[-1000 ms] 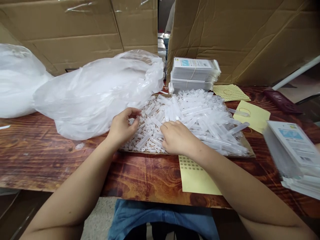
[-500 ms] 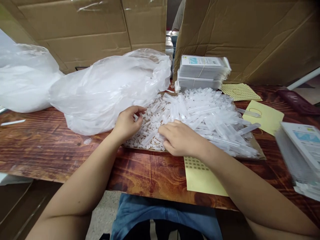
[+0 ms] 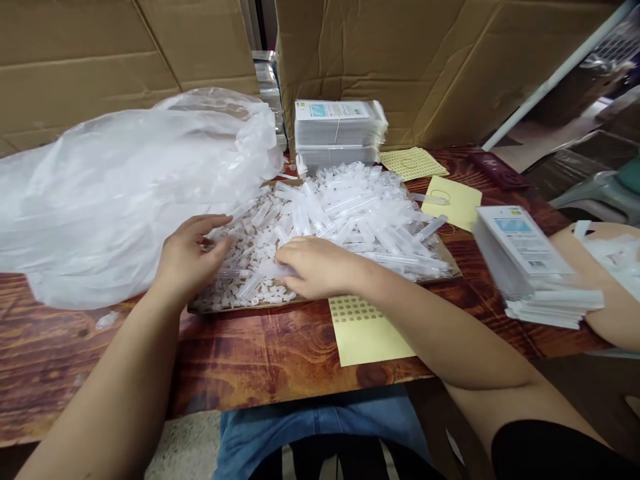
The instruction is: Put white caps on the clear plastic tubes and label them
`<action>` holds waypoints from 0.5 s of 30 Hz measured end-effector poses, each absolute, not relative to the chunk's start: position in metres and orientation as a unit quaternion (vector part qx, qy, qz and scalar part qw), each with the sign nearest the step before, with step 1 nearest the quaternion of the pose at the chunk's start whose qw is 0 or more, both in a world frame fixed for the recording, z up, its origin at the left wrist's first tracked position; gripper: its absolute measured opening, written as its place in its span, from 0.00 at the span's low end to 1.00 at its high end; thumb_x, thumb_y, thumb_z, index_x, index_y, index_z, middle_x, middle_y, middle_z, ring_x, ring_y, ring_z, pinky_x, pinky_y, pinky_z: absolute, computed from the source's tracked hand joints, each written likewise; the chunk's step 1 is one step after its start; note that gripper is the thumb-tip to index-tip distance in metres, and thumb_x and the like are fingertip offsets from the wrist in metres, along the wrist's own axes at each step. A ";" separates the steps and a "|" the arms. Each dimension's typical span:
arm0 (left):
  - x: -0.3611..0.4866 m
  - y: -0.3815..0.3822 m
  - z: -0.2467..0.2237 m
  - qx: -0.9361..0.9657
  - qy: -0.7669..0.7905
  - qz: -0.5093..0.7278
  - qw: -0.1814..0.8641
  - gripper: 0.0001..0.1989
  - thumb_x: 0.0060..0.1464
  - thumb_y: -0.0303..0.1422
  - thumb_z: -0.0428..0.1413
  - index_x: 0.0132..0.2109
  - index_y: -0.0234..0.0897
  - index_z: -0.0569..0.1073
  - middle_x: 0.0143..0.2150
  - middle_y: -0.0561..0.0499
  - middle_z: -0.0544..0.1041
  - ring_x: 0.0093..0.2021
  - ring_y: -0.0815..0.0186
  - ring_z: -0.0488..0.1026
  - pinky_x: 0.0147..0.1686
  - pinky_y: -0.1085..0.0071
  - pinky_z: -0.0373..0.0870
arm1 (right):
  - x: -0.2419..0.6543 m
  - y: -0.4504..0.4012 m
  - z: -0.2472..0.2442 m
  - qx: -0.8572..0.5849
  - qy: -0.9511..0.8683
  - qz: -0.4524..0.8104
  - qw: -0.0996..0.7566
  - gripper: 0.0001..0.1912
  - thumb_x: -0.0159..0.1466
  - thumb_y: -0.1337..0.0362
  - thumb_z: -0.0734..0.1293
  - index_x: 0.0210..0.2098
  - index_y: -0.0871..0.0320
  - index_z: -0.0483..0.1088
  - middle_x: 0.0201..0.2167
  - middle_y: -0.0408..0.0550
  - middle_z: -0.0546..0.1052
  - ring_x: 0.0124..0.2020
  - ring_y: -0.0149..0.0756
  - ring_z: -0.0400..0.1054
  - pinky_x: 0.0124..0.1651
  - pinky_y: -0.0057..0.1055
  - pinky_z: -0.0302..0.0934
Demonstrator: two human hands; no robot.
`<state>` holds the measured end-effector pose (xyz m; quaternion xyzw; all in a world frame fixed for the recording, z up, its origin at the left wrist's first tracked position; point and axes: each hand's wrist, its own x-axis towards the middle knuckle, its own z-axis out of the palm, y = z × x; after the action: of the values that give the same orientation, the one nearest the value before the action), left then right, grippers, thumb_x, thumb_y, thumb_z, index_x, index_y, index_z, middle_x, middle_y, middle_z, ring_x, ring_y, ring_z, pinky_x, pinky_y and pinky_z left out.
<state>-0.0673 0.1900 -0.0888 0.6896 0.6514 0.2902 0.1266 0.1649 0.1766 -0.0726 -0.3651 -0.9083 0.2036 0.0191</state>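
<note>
Tubes [image 3: 370, 223] flat, long axes crisscrossed

Reaching forward and inward with left forearm [image 3: 131, 363] and right forearm [image 3: 425, 320], both bare; holding left hand [image 3: 191, 257] loosely cupped, thumb parted from curved fingers; holding right hand [image 3: 317, 267] back-uppermost, with fingers curled inward and right elbow [image 3: 477, 390] bent.

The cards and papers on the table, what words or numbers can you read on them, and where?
None can be read for sure.
Right-hand card stack: print and barcode, too small.
Banded card stack: print, too small.
Front yellow sheet: round marks, too small.
Dark red object: pale marks, too blurred.
</note>
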 end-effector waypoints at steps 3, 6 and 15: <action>-0.071 0.192 -0.088 0.639 0.697 0.296 0.134 0.22 0.54 0.42 0.57 0.55 0.44 0.80 0.57 0.48 0.79 0.42 0.60 0.77 0.48 0.62 0.76 | 0.184 0.186 -0.060 -0.408 -0.869 0.263 0.095 0.08 0.70 0.61 0.63 0.37 0.59 0.68 0.40 0.52 0.75 0.37 0.35 0.66 0.38 0.32 0.58; -0.076 0.195 -0.090 0.616 0.718 0.294 0.138 0.22 0.55 0.41 0.57 0.55 0.43 0.80 0.51 0.48 0.81 0.38 0.61 0.75 0.45 0.63 0.75 | 0.209 0.200 -0.055 -0.490 -0.833 0.185 0.176 0.07 0.68 0.61 0.64 0.37 0.58 0.68 0.39 0.50 0.74 0.37 0.37 0.66 0.39 0.33 0.58; -0.091 0.192 -0.075 0.705 0.665 0.177 0.171 0.20 0.53 0.46 0.55 0.45 0.38 0.81 0.41 0.47 0.81 0.39 0.59 0.74 0.41 0.65 0.69 | 0.241 0.209 -0.060 -0.549 -0.817 0.028 0.175 0.16 0.65 0.64 0.67 0.52 0.57 0.72 0.52 0.58 0.72 0.55 0.53 0.68 0.56 0.49 0.62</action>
<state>-0.0907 0.1924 -0.0750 0.7051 0.6649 0.1773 0.1709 0.2412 0.2087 -0.0600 -0.5490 -0.8167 0.0277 0.1755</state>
